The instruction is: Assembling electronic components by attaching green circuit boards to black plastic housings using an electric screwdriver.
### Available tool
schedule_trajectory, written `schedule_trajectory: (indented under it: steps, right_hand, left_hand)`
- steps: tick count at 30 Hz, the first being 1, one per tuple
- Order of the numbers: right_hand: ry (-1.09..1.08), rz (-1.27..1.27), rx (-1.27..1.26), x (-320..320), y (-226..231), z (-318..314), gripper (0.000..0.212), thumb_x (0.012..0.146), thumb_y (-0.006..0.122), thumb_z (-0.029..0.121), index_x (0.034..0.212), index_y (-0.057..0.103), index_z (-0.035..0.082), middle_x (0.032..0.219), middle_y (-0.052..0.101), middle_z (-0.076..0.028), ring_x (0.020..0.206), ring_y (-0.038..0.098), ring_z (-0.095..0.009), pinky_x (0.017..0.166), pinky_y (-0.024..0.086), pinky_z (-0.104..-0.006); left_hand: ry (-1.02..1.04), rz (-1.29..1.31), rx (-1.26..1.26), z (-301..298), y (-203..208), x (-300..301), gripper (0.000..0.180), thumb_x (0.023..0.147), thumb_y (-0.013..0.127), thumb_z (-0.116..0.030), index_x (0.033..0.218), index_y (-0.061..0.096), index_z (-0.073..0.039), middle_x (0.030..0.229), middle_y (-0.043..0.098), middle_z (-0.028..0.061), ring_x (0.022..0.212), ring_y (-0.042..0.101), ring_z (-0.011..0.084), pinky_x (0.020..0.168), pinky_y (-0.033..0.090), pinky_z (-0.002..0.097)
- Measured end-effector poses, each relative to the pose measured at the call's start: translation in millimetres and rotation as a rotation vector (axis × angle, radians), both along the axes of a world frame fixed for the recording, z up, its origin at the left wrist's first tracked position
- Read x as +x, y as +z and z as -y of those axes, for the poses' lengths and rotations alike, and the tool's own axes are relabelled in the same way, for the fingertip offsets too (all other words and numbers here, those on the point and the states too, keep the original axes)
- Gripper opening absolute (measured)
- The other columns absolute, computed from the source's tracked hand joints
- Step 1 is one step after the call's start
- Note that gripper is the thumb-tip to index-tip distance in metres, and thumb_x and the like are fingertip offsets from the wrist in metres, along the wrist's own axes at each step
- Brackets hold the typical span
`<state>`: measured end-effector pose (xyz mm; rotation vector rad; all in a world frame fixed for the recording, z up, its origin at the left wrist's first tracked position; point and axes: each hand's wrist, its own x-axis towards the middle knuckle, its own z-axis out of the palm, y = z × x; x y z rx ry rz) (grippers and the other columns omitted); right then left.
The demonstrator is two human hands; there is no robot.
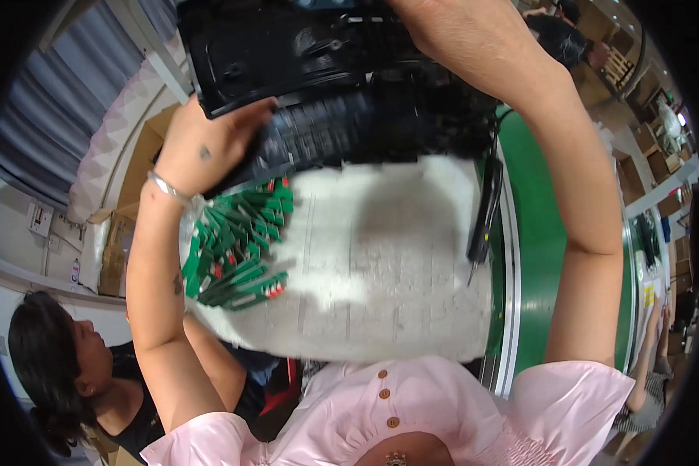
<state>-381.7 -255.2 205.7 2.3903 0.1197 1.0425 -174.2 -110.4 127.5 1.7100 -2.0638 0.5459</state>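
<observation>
A black moulded plastic casing (287, 54) is raised at the top of the view, its left end tilted toward my left hand (209, 144). My left fingers are closed on that casing's lower left edge, slightly blurred. My right hand (450, 31) reaches over the casing's right part; its fingers run out of the picture at the top. Below the raised casing lie more black plastic parts (326, 128), blurred, with ribbed shapes. Several green circuit boards (241, 248) with small red parts are fanned out by my left forearm.
A white, worn foam-like work board (334, 311) lies before me. On its right edge rests a black electric screwdriver (485, 210), bit toward me. Beyond runs a green conveyor belt (532, 287) with a metal rail. A person (62, 365) sits at left; other people work at right.
</observation>
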Motion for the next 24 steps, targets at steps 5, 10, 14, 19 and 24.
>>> schedule_trajectory:
  steps: [5, 10, 14, 19, 24]
  right_hand:
    - [-0.041, -0.444, 0.519, 2.8, -99.1, -28.1, 0.024, 0.067, 0.049, -0.004, 0.089, 0.049, 0.005, 0.08, 0.056, -0.014, 0.076, 0.056, -0.031, 0.064, 0.046, -0.0368]
    - [-0.194, -0.658, 0.78, -9.6, -216.0, -53.4, 0.021, 0.07, 0.052, 0.004, 0.09, 0.054, 0.005, 0.077, 0.059, -0.014, 0.075, 0.057, -0.031, 0.065, 0.046, -0.0398]
    - [-0.202, -0.746, 0.904, -28.4, -239.0, -65.1, 0.017, 0.074, 0.049, 0.007, 0.089, 0.056, 0.005, 0.079, 0.058, -0.013, 0.078, 0.055, -0.032, 0.067, 0.044, -0.0409]
    - [-0.053, -0.793, 1.035, -36.4, -194.6, -26.3, 0.017, 0.075, 0.055, 0.018, 0.084, 0.061, 0.005, 0.083, 0.059, -0.014, 0.081, 0.056, -0.031, 0.07, 0.044, -0.0364]
    - [-0.391, 0.105, 0.77, -13.9, -108.5, 79.6, 0.02, 0.074, 0.053, 0.023, 0.083, 0.061, 0.007, 0.083, 0.061, -0.013, 0.08, 0.058, -0.03, 0.069, 0.046, -0.0375]
  left_hand:
    - [-0.306, -0.015, 0.342, -48.9, -83.8, -81.1, 0.015, 0.069, 0.055, -0.008, 0.084, 0.057, -0.008, 0.069, 0.049, 0.0059, 0.067, 0.051, 0.0223, 0.055, 0.044, 0.0321]
    - [-0.25, -0.121, 0.446, -79.8, -144.5, -115.5, 0.011, 0.064, 0.051, -0.007, 0.075, 0.052, -0.007, 0.072, 0.051, 0.0037, 0.074, 0.051, 0.02, 0.055, 0.046, 0.0305]
    - [-0.162, -0.11, 0.365, -86.6, -158.3, -121.1, 0.013, 0.061, 0.053, -0.007, 0.074, 0.051, -0.005, 0.074, 0.049, 0.0049, 0.074, 0.05, 0.0219, 0.055, 0.046, 0.0314]
    - [-0.206, -0.327, 0.372, -78.1, -144.1, -125.8, 0.026, 0.07, 0.06, -0.018, 0.091, 0.056, -0.003, 0.092, 0.051, 0.0117, 0.087, 0.048, 0.0276, 0.072, 0.043, 0.0327]
    - [-0.04, -0.253, 0.573, -77.4, -148.7, -128.3, 0.082, 0.061, 0.065, -0.048, 0.125, 0.033, -0.006, 0.109, 0.041, 0.0234, 0.105, 0.036, 0.0368, 0.093, 0.022, 0.0514]
